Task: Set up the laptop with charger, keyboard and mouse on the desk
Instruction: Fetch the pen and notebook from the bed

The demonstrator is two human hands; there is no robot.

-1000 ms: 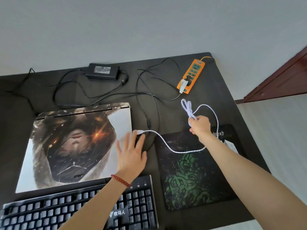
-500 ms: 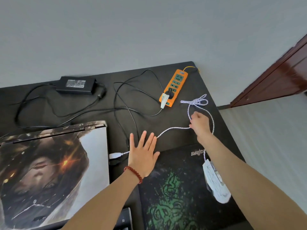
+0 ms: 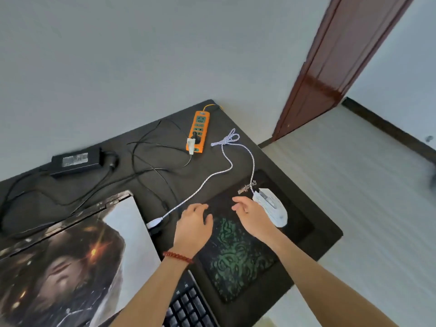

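Observation:
The closed laptop (image 3: 77,253), its lid printed with a face, lies at the left of the black desk (image 3: 325,230). A white mouse (image 3: 273,208) rests on the black and green mouse pad (image 3: 238,256). Its white braided cable (image 3: 200,187) runs to a USB plug (image 3: 154,223) at the laptop's right side. The black charger brick (image 3: 75,160) sits at the back, its cord leading to the orange power strip (image 3: 199,131). The black keyboard (image 3: 188,305) shows at the bottom. My left hand (image 3: 194,226) and my right hand (image 3: 252,213) hover over the pad, fingers loosely curled, holding nothing.
Black cables (image 3: 151,166) loop across the desk between charger and power strip. The desk's right edge drops to a pale floor (image 3: 365,208). A dark red door frame (image 3: 330,67) stands at the back right against the grey wall.
My right hand let go of the white cable and drew back beside the mouse. My left hand moved right onto the pad's edge. The view swung right and upward.

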